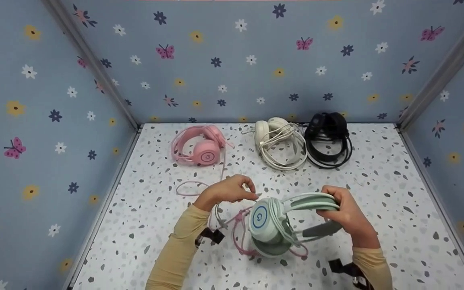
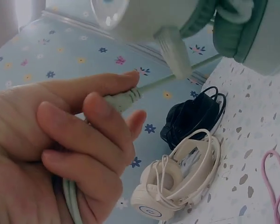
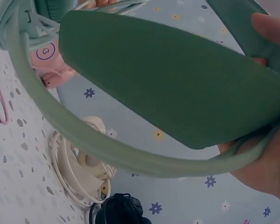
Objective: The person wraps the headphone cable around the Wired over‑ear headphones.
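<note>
My right hand [image 1: 346, 215] grips the headband of a pair of mint green headphones [image 1: 264, 221], held up with the ear cups toward the left. Pale green cable is wrapped around the near ear cup. My left hand [image 1: 232, 189] is just left of that cup. Between its thumb and fingers it pinches a ribbed pale green cable end [image 2: 123, 99], from which the cable runs taut toward the headphones. More green cable [image 2: 72, 200] passes through the curled lower fingers. In the right wrist view, the dark green headband padding [image 3: 177, 79] covers much of my right hand [image 3: 266, 163].
Pink headphones [image 1: 206, 151] lie at the back left, their pink cable [image 1: 191, 189] trailing forward under the green pair. White headphones [image 1: 262, 133] and black headphones [image 1: 328, 125] with coiled cables sit side by side at the back. Patterned walls [image 1: 232, 52] enclose the speckled table [image 1: 397, 201].
</note>
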`<state>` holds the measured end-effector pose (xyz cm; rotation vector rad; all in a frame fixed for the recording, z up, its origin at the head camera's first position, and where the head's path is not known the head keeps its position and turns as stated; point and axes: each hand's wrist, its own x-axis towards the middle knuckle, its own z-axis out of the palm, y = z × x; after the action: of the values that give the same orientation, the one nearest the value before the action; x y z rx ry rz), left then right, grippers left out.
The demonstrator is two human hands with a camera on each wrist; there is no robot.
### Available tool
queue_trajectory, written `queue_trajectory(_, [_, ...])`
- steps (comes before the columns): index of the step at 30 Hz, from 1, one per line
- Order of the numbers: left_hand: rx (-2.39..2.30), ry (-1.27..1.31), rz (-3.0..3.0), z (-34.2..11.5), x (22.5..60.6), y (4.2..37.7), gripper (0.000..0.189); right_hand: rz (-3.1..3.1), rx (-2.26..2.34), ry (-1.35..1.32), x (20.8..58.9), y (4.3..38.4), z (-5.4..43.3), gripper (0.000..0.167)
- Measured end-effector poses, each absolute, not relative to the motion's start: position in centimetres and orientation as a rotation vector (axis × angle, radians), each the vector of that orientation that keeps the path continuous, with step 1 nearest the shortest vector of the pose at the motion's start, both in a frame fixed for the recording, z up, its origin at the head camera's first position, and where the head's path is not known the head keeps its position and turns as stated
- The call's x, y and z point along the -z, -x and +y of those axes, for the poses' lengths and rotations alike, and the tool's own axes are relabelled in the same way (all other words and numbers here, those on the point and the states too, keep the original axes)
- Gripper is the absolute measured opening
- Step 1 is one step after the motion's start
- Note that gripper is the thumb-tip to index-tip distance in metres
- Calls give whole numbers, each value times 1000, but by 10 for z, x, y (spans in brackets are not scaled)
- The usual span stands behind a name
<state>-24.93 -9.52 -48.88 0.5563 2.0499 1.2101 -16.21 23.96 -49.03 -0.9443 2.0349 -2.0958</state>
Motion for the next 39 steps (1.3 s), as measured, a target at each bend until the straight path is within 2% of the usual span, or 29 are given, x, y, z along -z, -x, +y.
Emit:
queue_trajectory(9, [-1374,-659,2200,-94,460,226,14,2344,2021,750,492,162,236,25])
queue_trajectory(14, [-1642,-572,2341,-82,449,201,13,2574,1854,739,484,161,228,30])
queue_trajectory(17, [-1786,-524,2397,-72,450,184,14,2706,1801,643,474,160,218,30])
queue_trajectory(21, [-1950,-499,2422,-56,458,160,12,2741,1967,379,469,159,209,25])
queue_trajectory(26, [-2184,-489,2342,-33,475,133,9,2755,2219,115,487,163,203,19])
queue_trajectory(34, [-2452,-462,1925,-8,522,124,22,2393,2753,-17,490,159,195,13])
queue_trajectory(39, [-2414,-380,1754,-4,543,123,36,2178,2929,47,485,154,192,15])
